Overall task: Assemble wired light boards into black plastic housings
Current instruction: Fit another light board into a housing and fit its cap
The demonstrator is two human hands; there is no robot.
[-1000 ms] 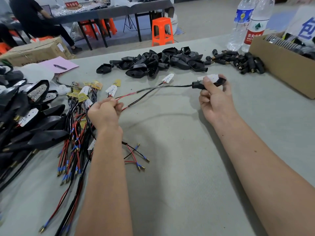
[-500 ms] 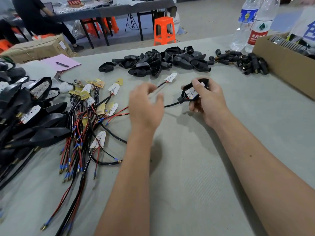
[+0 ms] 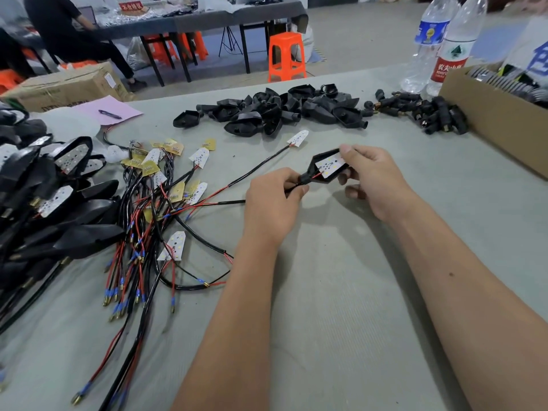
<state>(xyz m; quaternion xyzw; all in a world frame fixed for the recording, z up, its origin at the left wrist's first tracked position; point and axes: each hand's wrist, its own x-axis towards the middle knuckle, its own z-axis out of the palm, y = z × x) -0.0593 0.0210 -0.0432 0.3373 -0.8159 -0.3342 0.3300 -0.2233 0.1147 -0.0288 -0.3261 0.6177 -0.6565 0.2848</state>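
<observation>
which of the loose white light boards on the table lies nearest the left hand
The white light board low in the wire tangle, left of the left hand's wrist; the other loose boards lie farther up the table.

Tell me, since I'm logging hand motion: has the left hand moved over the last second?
Yes. The left hand moved right, away from the wire pile, and now pinches the cable at the housing neck.

We read little here: the red label [image 3: 449,68] on one bottle [image 3: 456,46] carries white characters, seemingly 农夫山泉. A red sign [image 3: 131,6] on the far table and a large blue character [image 3: 540,62] stay illegible.
</observation>
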